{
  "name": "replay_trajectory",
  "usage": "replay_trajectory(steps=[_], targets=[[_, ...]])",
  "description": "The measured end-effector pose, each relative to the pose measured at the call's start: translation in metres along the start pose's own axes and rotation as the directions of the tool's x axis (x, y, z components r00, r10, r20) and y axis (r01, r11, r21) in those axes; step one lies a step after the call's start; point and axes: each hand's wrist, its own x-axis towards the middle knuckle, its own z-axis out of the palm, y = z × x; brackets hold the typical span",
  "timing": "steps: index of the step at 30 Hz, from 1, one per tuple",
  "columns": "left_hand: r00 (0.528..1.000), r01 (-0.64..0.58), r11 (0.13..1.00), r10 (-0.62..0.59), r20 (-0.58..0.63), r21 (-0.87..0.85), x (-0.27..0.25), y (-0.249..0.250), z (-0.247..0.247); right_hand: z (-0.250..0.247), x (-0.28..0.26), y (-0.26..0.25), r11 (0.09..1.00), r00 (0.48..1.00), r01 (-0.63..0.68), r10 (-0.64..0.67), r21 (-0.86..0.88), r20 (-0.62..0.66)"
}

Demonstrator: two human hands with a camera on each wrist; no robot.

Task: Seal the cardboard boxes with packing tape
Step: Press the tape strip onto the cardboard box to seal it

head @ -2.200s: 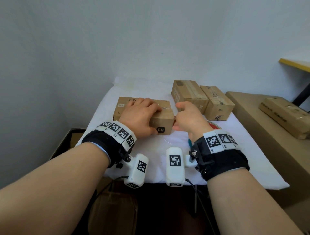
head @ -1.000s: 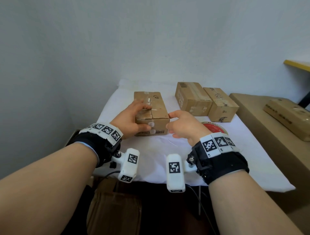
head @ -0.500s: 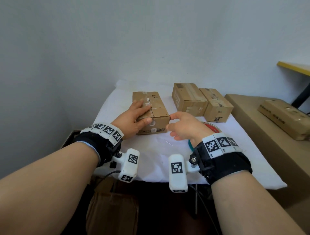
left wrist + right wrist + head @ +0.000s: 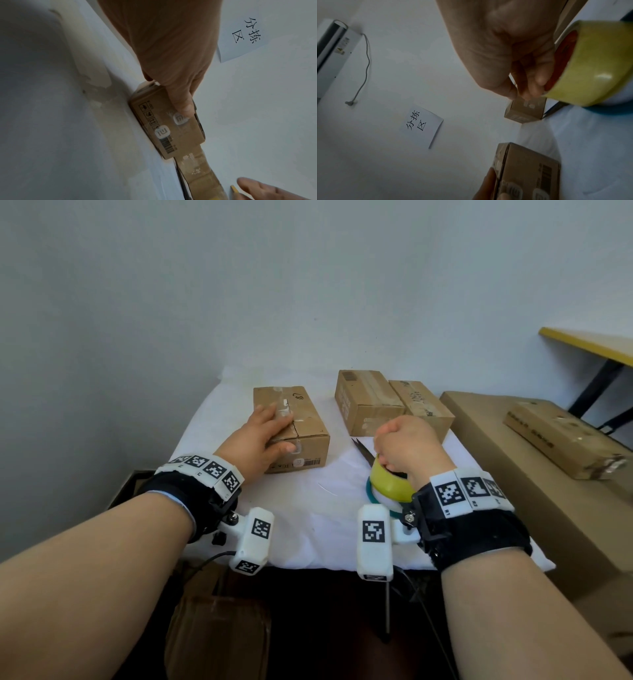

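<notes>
A brown cardboard box (image 4: 301,426) lies lengthwise on the white table (image 4: 308,518), its top seam facing up. My left hand (image 4: 274,433) holds its near left corner, fingers on top and thumb (image 4: 181,106) on the front face of the box (image 4: 168,125). To its right, my right hand (image 4: 404,446) grips a yellow tape roll (image 4: 390,484), tilted and lifted a little off the cloth. In the right wrist view the fingers curl into the red core of the tape roll (image 4: 590,65).
Two more boxes (image 4: 366,402) (image 4: 421,405) stand side by side at the back right. Scissors (image 4: 363,451) and a teal ring (image 4: 371,494) lie under the tape roll. A large carton (image 4: 548,491) bearing a flat box (image 4: 565,436) adjoins the table's right edge.
The box was turned from crosswise to lengthwise. My right hand left the box, moved right and took hold of the yellow tape roll. My left hand stays on the box.
</notes>
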Motion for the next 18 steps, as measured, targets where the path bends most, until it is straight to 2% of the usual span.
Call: replay_trajectory(steps=[5,9,11,14,16,18], targets=[[0.999,-0.039,0.999,0.039,0.018,0.024,0.002,0.002,0.005,-0.017,0.001,0.014,0.969,1.0,-0.019,0.023,-0.248,0.012],[0.989,-0.11,0.992,0.115,-0.09,0.057,0.005,0.02,0.005,-0.02,-0.002,0.02,0.932,0.991,-0.029,0.075,-0.362,0.113],[0.981,-0.154,0.988,0.156,-0.115,0.025,0.006,0.032,0.004,-0.017,-0.007,0.023,0.877,0.971,0.016,0.1,-0.48,0.216],[0.975,-0.181,0.983,0.175,-0.138,-0.028,0.004,0.046,0.007,-0.015,-0.014,0.023,0.766,0.958,0.103,0.096,-0.635,0.271],[0.983,-0.146,0.986,0.136,-0.126,-0.075,0.004,0.052,0.008,-0.018,-0.017,0.024,0.772,0.966,0.134,0.037,-0.621,0.254],[0.988,-0.122,0.987,0.112,-0.105,-0.1,0.004,0.057,0.008,-0.024,-0.018,0.025,0.853,0.974,0.129,-0.013,-0.506,0.227]])
